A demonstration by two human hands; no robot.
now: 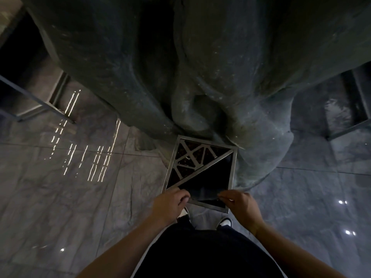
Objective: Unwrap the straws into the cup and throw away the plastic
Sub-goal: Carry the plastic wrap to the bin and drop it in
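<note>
A square metal-framed trash bin [233, 167] stands on the floor right in front of me. Its far half is a patterned grille [192, 157] and its near half is a dark triangular opening [212, 177]. My left hand [172, 202] and my right hand [240, 205] hover over the bin's near edge, both with fingers pinched. A faint, clear plastic wrapper [203, 194] seems stretched between them above the opening; the dim light makes it hard to see. No cup or straws are in view.
A large dark rock-like mass [180, 67] rises directly behind the bin. The glossy marble floor [70, 197] spreads to both sides. Metal-framed furniture stands at the far left [30, 97] and far right [353, 121]. My shoes [225, 221] are just short of the bin.
</note>
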